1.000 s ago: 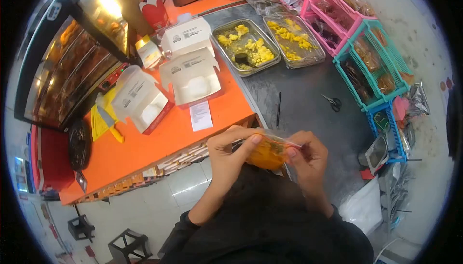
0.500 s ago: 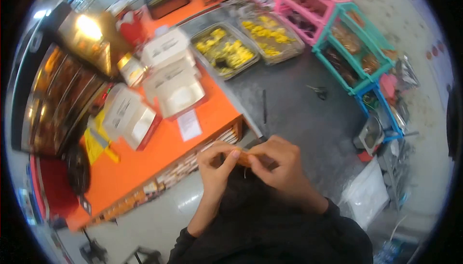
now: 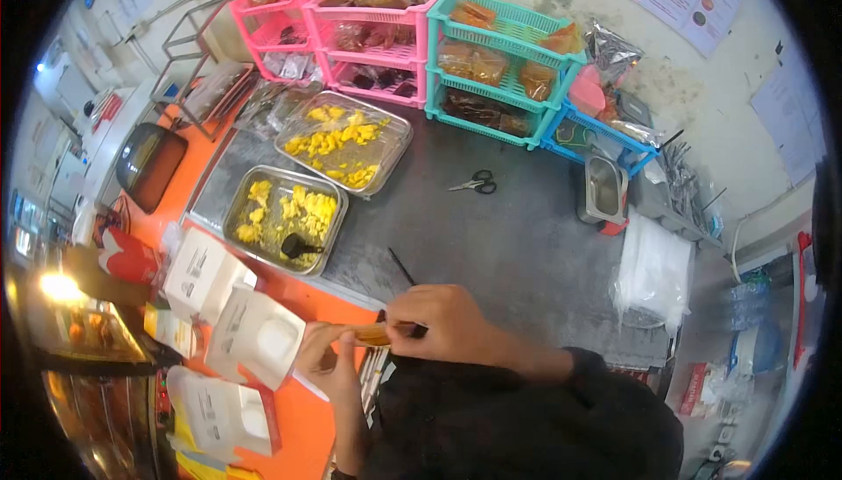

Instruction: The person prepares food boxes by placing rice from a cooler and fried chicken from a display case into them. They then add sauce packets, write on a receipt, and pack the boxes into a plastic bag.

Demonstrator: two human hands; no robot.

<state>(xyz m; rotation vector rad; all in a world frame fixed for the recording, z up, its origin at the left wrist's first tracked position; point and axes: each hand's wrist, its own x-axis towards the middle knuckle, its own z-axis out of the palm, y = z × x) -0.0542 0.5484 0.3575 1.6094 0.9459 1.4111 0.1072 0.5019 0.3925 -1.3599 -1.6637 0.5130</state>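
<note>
A small orange-brown packet [image 3: 373,334] is stretched between my two hands, above the corner where the orange counter meets the grey table. My left hand [image 3: 331,359] pinches its left end between thumb and fingers. At the other end, my right hand [image 3: 443,322] is closed on it, palm down, hiding part of it. Just left of my left hand stands an open white box [image 3: 235,340] with a white rounded mound inside. A thin dark stick [image 3: 401,266] lies on the table beyond my right hand.
Two metal trays [image 3: 235,233] [image 3: 403,142] hold yellow food pieces. Scissors [image 3: 478,183] lie on the grey table [image 3: 526,243]. Pink [image 3: 377,15] and green baskets [image 3: 500,90] with bagged food line the wall. White plastic bags [image 3: 653,265] lie at right; more open boxes [image 3: 206,274] stand at left.
The view has swung to the right, bringing the wall baskets and scissors nearer the middle. Both hands keep hold of the packet, which shows more of its length between them now.
</note>
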